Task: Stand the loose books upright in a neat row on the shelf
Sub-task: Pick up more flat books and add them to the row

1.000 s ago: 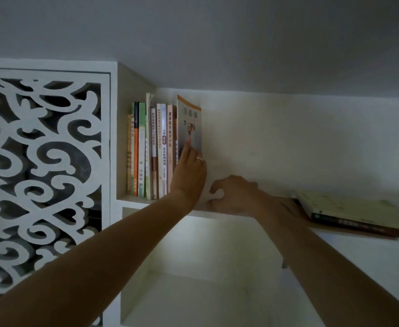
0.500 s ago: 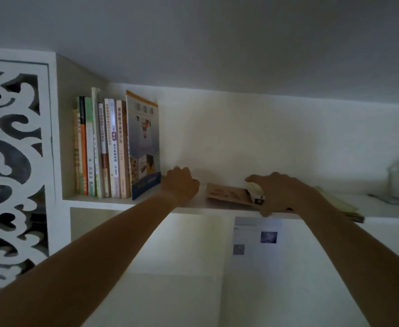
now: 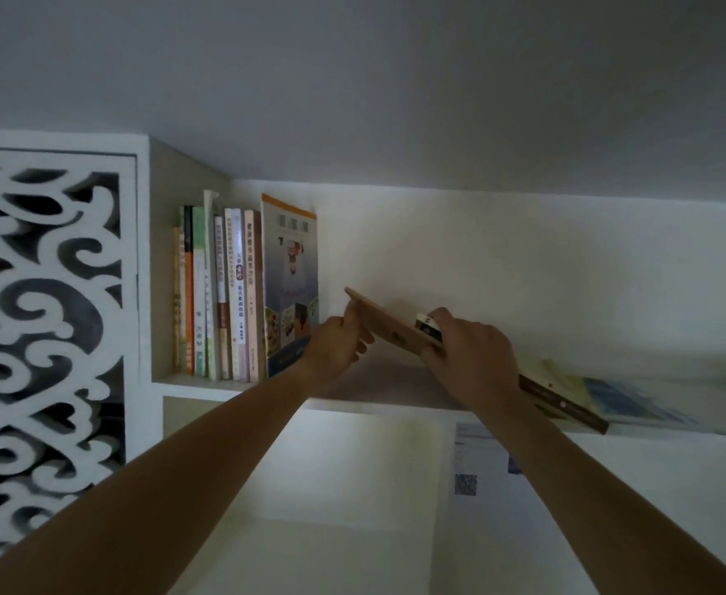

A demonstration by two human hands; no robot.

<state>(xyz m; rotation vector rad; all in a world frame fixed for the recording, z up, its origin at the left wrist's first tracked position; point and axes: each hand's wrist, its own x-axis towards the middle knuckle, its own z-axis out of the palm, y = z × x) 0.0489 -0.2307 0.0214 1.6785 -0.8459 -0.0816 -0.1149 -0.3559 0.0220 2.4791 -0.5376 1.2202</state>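
Note:
A thin tan book is tilted in the air above the white shelf, its left end raised. My left hand grips its upper left end, and my right hand holds its lower right end, fingers curled round it. To the left, a row of upright books stands against the shelf's side wall. The row ends with a larger pale-blue book, its cover facing out. More loose books lie flat on the shelf at the right.
A white carved lattice panel stands at the left of the shelf. A ceiling slopes low overhead. Below the shelf is an open white compartment, with a paper bearing a QR code on the wall.
The tan book was lying flat on the shelf; now both hands have lifted it and tilted its left end up. My left hand moved from the shelf onto the book.

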